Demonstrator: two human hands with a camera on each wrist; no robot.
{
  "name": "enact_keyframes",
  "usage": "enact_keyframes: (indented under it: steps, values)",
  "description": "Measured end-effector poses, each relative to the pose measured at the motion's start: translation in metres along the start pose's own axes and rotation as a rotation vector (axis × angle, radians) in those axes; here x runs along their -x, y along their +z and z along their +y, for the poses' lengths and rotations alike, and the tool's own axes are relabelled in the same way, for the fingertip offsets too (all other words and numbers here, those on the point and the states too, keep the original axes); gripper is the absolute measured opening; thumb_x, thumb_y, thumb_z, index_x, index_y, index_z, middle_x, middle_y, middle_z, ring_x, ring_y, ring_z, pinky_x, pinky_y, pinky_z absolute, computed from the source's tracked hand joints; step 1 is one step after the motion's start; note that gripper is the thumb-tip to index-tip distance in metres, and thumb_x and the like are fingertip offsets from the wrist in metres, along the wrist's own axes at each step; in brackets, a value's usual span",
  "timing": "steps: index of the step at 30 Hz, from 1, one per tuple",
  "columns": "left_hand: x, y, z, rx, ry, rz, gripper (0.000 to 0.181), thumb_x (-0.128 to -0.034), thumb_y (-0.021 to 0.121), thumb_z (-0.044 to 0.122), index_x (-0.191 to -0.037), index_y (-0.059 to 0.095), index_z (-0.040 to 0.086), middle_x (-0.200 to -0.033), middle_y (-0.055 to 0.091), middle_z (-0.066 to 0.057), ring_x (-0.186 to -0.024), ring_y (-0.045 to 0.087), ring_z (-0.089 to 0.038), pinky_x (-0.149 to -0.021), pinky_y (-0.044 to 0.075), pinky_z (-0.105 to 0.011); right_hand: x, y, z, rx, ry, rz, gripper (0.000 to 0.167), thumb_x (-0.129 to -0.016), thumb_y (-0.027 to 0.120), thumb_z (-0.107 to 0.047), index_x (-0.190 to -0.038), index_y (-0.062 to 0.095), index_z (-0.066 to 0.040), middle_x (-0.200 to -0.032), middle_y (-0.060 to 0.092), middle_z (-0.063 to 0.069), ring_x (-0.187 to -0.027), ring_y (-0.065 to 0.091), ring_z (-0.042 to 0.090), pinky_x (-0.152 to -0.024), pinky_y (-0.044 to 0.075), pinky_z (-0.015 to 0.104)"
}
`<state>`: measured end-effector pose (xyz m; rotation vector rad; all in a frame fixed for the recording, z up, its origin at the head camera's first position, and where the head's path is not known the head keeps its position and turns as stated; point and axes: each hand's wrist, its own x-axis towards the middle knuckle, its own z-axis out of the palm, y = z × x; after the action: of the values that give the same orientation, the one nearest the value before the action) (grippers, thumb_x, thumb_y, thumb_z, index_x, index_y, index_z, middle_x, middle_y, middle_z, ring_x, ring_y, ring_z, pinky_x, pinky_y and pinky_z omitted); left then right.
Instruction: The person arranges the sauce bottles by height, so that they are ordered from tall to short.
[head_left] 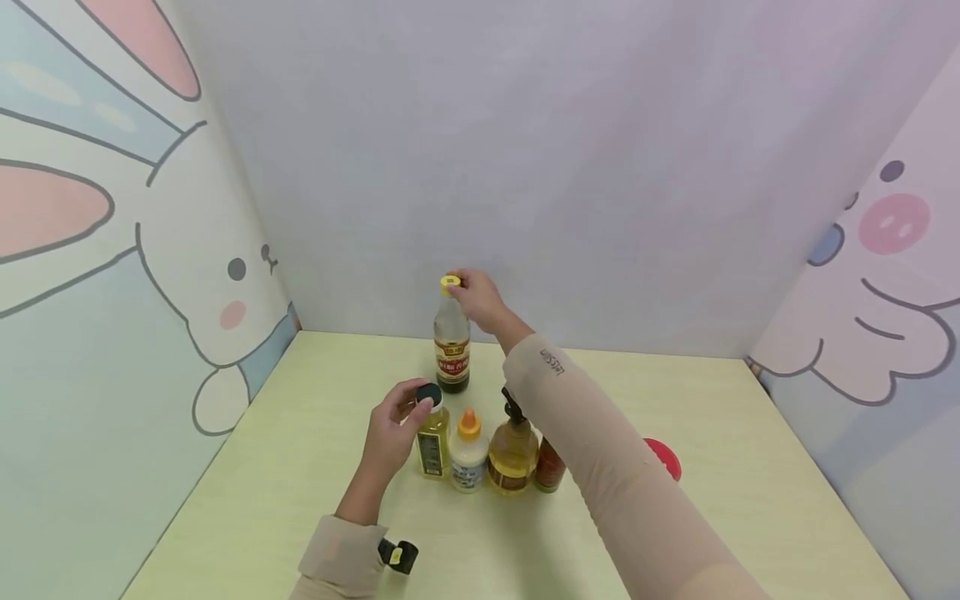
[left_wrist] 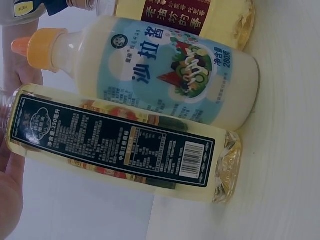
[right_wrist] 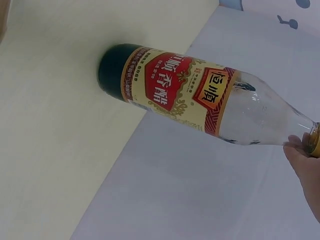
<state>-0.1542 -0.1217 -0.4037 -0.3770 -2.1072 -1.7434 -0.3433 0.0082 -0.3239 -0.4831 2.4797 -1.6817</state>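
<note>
In the head view the right hand (head_left: 480, 298) grips the yellow cap of a tall glass bottle (head_left: 452, 350) with dark liquid at its bottom, upright near the back of the table. The right wrist view shows the fingers at the neck of this bottle (right_wrist: 175, 90), which has a red and cream label. The left hand (head_left: 393, 425) holds the dark cap of a small oil bottle (head_left: 432, 446), thumb and fingers around it. In the left wrist view this oil bottle (left_wrist: 120, 145) stands beside a white sauce bottle (left_wrist: 165, 72); its base appears to be on the table.
Right of the oil bottle stand the white bottle with an orange tip (head_left: 468, 457), a round bottle of yellow liquid (head_left: 513, 460) and a red-labelled bottle (head_left: 550, 468). A red round object (head_left: 663, 458) is partly behind the right sleeve. A wall rises behind the table (head_left: 255, 475).
</note>
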Motion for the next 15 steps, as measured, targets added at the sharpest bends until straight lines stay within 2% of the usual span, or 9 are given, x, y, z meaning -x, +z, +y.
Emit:
enact_keyframes:
  steps: [5, 12, 15]
  values:
    - [0.0001, -0.0011, 0.0011, 0.000, 0.000, 0.008, 0.024, -0.0939, 0.058, -0.005, -0.116, 0.057, -0.013, -0.112, 0.062, -0.026, -0.101, 0.057, -0.010, -0.090, 0.046, -0.018, 0.0007, 0.0012, -0.0017, -0.048, 0.004, -0.019, 0.037, -0.103, 0.050, -0.009, -0.137, 0.049, 0.004, -0.131, 0.054, 0.018, -0.118, 0.053, 0.026, -0.098, 0.045, 0.035]
    - [-0.0001, -0.0028, 0.0052, -0.008, -0.017, 0.009, 0.024, -0.0945, 0.058, -0.004, -0.117, 0.057, -0.013, -0.113, 0.062, -0.026, -0.103, 0.057, -0.017, -0.092, 0.045, -0.020, -0.0032, 0.0034, 0.0001, -0.098, 0.041, -0.022, 0.037, -0.102, 0.052, -0.009, -0.137, 0.050, 0.003, -0.132, 0.054, 0.017, -0.119, 0.053, 0.026, -0.099, 0.044, 0.035]
    - [0.0003, -0.0031, 0.0064, -0.008, -0.022, 0.008, 0.024, -0.0946, 0.058, -0.004, -0.117, 0.057, -0.013, -0.114, 0.062, -0.026, -0.103, 0.057, -0.017, -0.092, 0.045, -0.020, -0.0045, 0.0043, 0.0014, -0.108, 0.047, -0.027, 0.037, -0.102, 0.052, -0.009, -0.137, 0.050, 0.003, -0.131, 0.055, 0.017, -0.119, 0.053, 0.026, -0.099, 0.045, 0.035]
